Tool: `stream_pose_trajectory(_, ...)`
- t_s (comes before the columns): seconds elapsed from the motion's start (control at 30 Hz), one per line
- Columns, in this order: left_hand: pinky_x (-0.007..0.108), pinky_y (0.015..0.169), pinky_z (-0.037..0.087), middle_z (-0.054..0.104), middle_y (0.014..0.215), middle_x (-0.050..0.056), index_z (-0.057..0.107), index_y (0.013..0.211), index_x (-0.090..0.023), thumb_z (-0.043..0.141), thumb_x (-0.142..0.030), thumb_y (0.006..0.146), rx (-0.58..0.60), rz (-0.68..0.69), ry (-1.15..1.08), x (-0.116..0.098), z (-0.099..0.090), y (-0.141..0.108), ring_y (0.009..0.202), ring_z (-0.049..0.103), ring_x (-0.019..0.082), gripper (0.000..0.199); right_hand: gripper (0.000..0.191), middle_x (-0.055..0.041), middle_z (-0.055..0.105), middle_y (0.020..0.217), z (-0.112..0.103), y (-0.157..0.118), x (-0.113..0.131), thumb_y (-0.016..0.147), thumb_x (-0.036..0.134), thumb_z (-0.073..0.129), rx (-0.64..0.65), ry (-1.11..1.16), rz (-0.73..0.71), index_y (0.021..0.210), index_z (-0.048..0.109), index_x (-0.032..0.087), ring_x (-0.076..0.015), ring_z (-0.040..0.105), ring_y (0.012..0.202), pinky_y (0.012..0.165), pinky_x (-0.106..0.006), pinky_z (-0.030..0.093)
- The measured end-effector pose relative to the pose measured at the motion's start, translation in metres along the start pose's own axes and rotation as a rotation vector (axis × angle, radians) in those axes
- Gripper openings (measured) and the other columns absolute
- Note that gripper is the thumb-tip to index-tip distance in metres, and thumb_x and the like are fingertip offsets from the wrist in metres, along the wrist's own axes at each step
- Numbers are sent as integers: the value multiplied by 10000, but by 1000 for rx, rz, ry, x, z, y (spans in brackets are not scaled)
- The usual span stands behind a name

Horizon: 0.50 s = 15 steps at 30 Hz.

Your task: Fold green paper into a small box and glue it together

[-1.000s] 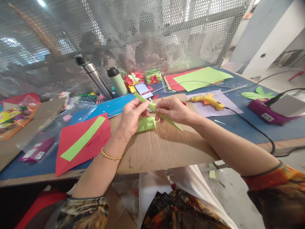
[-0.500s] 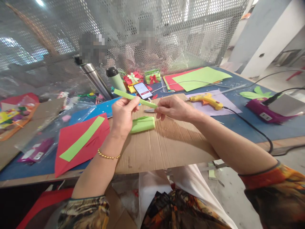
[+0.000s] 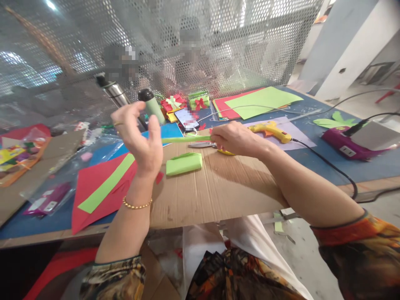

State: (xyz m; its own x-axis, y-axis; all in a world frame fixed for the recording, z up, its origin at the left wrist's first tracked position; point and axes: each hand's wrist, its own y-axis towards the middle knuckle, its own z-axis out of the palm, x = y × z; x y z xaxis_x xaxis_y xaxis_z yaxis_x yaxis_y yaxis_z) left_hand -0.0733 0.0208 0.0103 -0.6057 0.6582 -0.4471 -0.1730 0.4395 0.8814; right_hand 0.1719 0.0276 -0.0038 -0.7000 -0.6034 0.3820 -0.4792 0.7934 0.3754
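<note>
Right hand [image 3: 229, 137] clamps its fingertips on a green strip [image 3: 186, 139], strip spans above the cardboard [image 3: 218, 196] near its far edge, left hand [image 3: 137, 139] rises with fingers apart, folded green packet [image 3: 184, 164] lies toward the cardboard's left edge

Packet [image 3: 184, 164] on cardboard [image 3: 212, 196], scissors [image 3: 201, 145] behind it, glue gun [image 3: 276, 132] right on a sheet [image 3: 298, 130], phone [image 3: 185, 116] behind scissors

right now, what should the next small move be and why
Probably close the left grip on the light-green strip: it looks open, with the strip's left end out of sight behind it, and only the right grip visibly holds the strip.
</note>
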Motion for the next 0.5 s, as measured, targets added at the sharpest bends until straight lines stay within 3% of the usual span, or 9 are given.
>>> stream_pose_trajectory(0.03,451,1060,400,679,1216,74,722,1076,-213,720,-351,924,104,121,67,-7,-1,-4,1239,579,289,206,187,-12,565,600,2,-1,1,867,85,534,11,-71,-42,718,604,173,-115,371,536,588,-317,226)
stream_pose_trajectory(0.1,513,1101,343,734,1169,79,751,1025,-238,736,-416,917,428,230,154,-19,1,-14,1172,615,309,209,189,-16,546,610,5,-5,5,862,61,496,38,-161,-129,785,640,157,-123,321,548,591,-325,200)
stream_pose_trajectory(0.2,543,1063,339,791,977,65,774,938,-254,729,-389,928,690,254,259,-27,7,-30,1039,655,300,143,230,-19,549,641,6,-10,13,886,37,454,80,-199,-206,868,661,137,-126,334,566,588,-319,202)
stream_pose_trajectory(0.3,493,966,410,766,758,36,761,768,-248,709,-306,934,748,159,232,-28,9,-35,853,676,251,183,227,-27,588,687,4,-11,15,954,88,458,60,-112,-236,894,672,134,-122,397,597,598,-303,248)
stream_pose_trajectory(0.4,382,778,498,750,690,21,744,691,-218,708,-250,906,706,-117,16,-30,7,-29,687,677,195,221,151,-40,659,810,-1,-7,11,981,236,586,-104,199,-191,1006,687,126,-116,521,672,637,-276,363)
stream_pose_trajectory(0.5,289,618,526,761,691,24,763,721,-185,725,-271,881,619,-425,-271,-37,5,-24,591,676,152,185,392,-43,684,884,-6,-3,7,892,436,759,-171,638,-116,1115,665,128,-122,615,716,635,-261,464)
